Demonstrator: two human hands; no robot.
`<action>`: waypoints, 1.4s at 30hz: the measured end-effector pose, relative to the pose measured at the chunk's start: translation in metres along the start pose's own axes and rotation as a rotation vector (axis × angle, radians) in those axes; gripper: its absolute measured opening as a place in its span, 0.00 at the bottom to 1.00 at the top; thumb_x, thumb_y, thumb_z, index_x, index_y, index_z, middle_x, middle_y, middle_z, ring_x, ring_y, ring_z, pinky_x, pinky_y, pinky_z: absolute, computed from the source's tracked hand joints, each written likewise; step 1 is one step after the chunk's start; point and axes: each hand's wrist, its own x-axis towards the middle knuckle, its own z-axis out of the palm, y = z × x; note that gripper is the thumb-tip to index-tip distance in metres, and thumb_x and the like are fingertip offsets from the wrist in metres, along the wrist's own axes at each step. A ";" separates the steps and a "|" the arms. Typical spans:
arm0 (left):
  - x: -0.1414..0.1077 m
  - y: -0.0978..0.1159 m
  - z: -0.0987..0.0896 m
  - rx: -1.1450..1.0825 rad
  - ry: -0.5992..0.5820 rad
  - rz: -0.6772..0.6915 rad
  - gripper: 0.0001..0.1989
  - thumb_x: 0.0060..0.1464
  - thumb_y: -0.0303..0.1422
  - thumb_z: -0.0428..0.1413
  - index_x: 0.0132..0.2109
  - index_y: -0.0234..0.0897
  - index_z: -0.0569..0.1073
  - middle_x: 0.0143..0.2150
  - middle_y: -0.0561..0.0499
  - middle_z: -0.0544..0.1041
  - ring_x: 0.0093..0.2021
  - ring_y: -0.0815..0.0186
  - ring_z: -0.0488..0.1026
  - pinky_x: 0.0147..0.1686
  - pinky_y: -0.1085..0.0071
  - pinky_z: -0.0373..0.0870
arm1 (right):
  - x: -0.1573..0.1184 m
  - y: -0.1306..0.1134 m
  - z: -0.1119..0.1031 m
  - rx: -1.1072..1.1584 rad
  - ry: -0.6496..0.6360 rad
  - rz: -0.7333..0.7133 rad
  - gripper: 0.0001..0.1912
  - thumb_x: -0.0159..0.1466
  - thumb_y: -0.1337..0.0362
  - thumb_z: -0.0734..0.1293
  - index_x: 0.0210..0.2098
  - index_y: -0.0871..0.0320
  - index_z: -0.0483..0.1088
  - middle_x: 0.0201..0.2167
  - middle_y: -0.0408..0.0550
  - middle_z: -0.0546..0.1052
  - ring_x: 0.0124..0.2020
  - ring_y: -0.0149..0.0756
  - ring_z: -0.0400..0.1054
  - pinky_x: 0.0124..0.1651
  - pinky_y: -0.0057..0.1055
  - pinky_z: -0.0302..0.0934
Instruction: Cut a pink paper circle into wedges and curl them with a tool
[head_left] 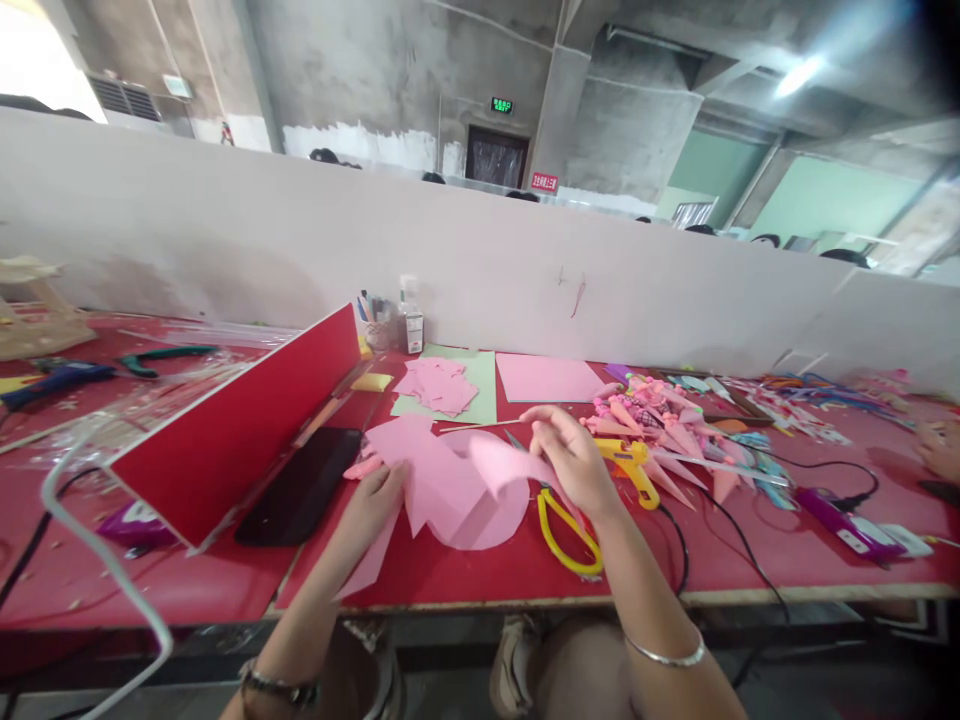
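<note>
My left hand (379, 500) is closed on the edge of a pink paper sheet (427, 462), which lies over a round pink paper piece (499, 525). My right hand (566, 455) is closed at its fingertips on one end of a thin stick (480, 426) pointing left. A curled pink paper piece (501, 464), blurred, rises beside its fingers; whether the hand grips it too is unclear. Scissors with yellow handles (568, 540) lie just below my right wrist, blades partly covered by paper. A yellow glue gun (630, 465) rests right of that hand.
Cut pink pieces (439, 385) lie on a green sheet (486, 385), beside a pink sheet (555, 378). Pink cones (667, 425) are heaped at right. A red board (255, 430) and a black phone (304, 490) stand at left. Cables (739, 535) cross the right side.
</note>
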 end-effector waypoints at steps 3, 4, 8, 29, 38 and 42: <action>0.015 -0.004 0.003 0.063 -0.066 0.044 0.19 0.44 0.48 0.46 0.25 0.36 0.66 0.26 0.49 0.72 0.31 0.61 0.69 0.34 0.67 0.67 | 0.004 0.010 0.009 -0.016 -0.106 -0.002 0.11 0.61 0.59 0.59 0.35 0.60 0.67 0.14 0.35 0.54 0.15 0.23 0.47 0.19 0.22 0.42; 0.019 -0.005 0.003 0.092 -0.074 0.055 0.19 0.43 0.48 0.47 0.27 0.35 0.68 0.28 0.48 0.72 0.33 0.59 0.70 0.36 0.66 0.67 | 0.006 0.015 0.011 -0.020 -0.125 0.009 0.11 0.60 0.59 0.59 0.34 0.60 0.67 0.14 0.35 0.53 0.16 0.23 0.46 0.19 0.22 0.42; 0.017 0.004 -0.004 0.220 0.019 0.090 0.24 0.44 0.45 0.51 0.44 0.31 0.67 0.48 0.36 0.67 0.51 0.49 0.62 0.48 0.54 0.59 | 0.009 0.022 0.019 -0.067 -0.144 0.012 0.11 0.60 0.59 0.60 0.32 0.60 0.68 0.16 0.37 0.57 0.17 0.24 0.48 0.20 0.23 0.45; -0.030 0.079 0.008 0.148 -0.543 0.303 0.14 0.55 0.39 0.44 0.30 0.37 0.68 0.26 0.54 0.71 0.27 0.69 0.65 0.25 0.75 0.57 | -0.028 -0.013 0.023 -0.672 -0.414 -0.206 0.13 0.60 0.60 0.62 0.22 0.59 0.68 0.17 0.40 0.66 0.19 0.27 0.56 0.24 0.25 0.46; -0.011 0.077 0.003 0.283 -0.712 0.431 0.15 0.54 0.40 0.46 0.27 0.36 0.68 0.21 0.57 0.64 0.23 0.72 0.59 0.23 0.77 0.52 | -0.020 -0.025 0.020 -0.775 -0.440 -0.243 0.12 0.62 0.65 0.61 0.23 0.59 0.68 0.21 0.41 0.67 0.22 0.28 0.60 0.25 0.25 0.47; 0.000 0.073 0.002 0.141 -0.747 0.429 0.16 0.55 0.39 0.45 0.24 0.36 0.66 0.20 0.57 0.61 0.22 0.72 0.57 0.22 0.77 0.52 | -0.015 -0.025 0.026 -0.755 -0.397 -0.253 0.14 0.62 0.64 0.60 0.22 0.59 0.68 0.20 0.41 0.67 0.22 0.27 0.60 0.24 0.25 0.46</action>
